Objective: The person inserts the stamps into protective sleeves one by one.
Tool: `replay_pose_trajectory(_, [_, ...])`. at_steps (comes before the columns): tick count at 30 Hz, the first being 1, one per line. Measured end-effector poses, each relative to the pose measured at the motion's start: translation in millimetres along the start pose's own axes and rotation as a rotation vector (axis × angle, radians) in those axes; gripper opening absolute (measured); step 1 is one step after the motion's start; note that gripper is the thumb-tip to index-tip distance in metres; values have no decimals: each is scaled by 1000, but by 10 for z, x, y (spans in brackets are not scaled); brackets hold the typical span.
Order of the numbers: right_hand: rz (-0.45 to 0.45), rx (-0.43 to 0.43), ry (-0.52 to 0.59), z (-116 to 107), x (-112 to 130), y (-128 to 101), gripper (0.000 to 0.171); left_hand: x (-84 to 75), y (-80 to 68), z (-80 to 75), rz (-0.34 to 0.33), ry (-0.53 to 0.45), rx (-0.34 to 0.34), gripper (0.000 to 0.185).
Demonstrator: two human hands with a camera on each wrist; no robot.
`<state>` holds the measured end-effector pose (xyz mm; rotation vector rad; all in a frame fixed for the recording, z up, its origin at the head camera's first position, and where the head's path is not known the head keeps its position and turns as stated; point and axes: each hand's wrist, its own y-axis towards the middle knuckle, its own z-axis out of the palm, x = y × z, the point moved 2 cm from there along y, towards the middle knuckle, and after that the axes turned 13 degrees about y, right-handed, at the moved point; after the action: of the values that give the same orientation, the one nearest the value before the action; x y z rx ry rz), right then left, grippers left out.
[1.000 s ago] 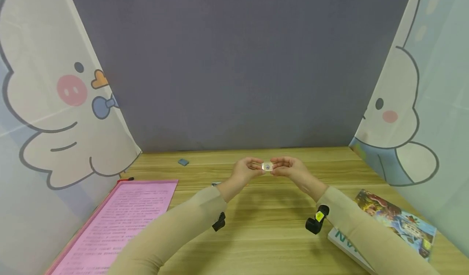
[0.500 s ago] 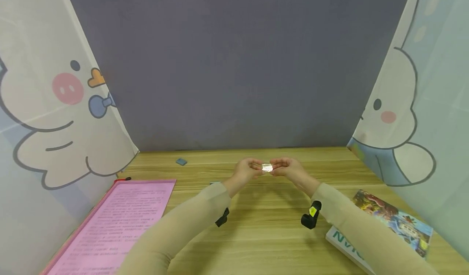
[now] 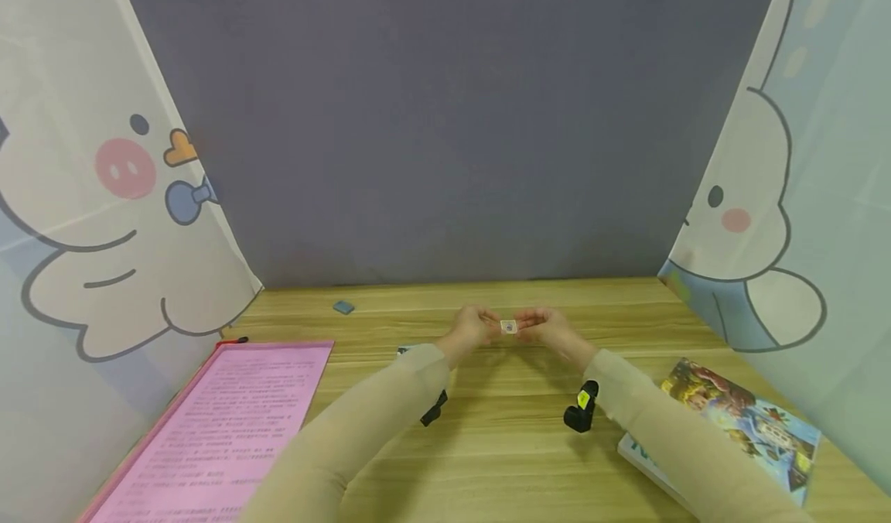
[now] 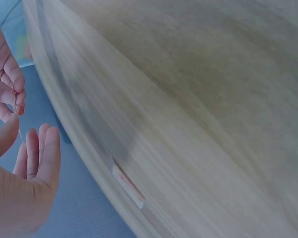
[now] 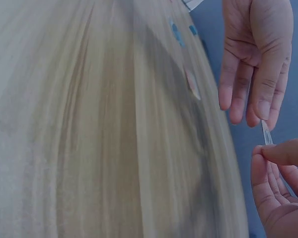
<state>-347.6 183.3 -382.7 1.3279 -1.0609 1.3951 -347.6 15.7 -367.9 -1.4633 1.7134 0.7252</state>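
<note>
Wooden surface [image 3: 487,430] under my arms; pink sheet [image 3: 223,422] at left, book [image 3: 738,422] at right; my left hand [image 3: 473,328] and right hand [image 3: 546,328] meet above surface, both pinching small clear card [image 3: 509,326] between fingertips; tiny blue piece [image 3: 343,306] lies far left.

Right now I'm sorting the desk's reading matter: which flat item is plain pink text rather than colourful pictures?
The pink sheet at the desk's left edge. The book at the right has an illustrated, multicoloured cover.
</note>
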Motion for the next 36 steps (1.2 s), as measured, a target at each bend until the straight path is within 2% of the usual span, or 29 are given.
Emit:
replay_pose_trajectory(11, [38, -66, 11, -4, -162, 61, 41, 69, 108, 146, -82, 7, -32, 27])
replay_pose_trajectory(21, [63, -104, 0, -22, -253, 130, 39, 111, 213, 202, -75, 109, -55, 29])
replay_pose_trajectory(28, [66, -98, -23, -22, -307, 151, 40, 137, 281, 224, -108, 251, -70, 33])
replay_pose_trajectory(36, [66, -116, -59, -14, -292, 153, 39, 156, 327, 267, -120, 303, -101, 30])
